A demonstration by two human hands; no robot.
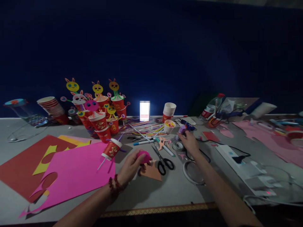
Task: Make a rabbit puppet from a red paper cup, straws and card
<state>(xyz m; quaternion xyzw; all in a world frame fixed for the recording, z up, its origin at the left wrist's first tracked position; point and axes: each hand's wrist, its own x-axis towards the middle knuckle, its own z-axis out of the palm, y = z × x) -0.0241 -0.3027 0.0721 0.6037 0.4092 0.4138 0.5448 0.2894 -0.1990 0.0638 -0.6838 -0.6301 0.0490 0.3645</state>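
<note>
My left hand pinches a bright pink paper disc above the table, just over a scrap of orange paper. Black-handled scissors lie right beside it. Farther back on the right, my right hand has its fingers closed at a small purple object, whose kind I cannot make out. A dark blue tool lies just behind those fingers. Under the right wrist are a roll of clear tape and a larger ring-shaped roll.
Decorated red paper cups with paper animal faces stand back left; one cup lies tipped on pink paper. Pipe cleaners, a cup of small pieces, a bottle and a power strip with cables spread rightward.
</note>
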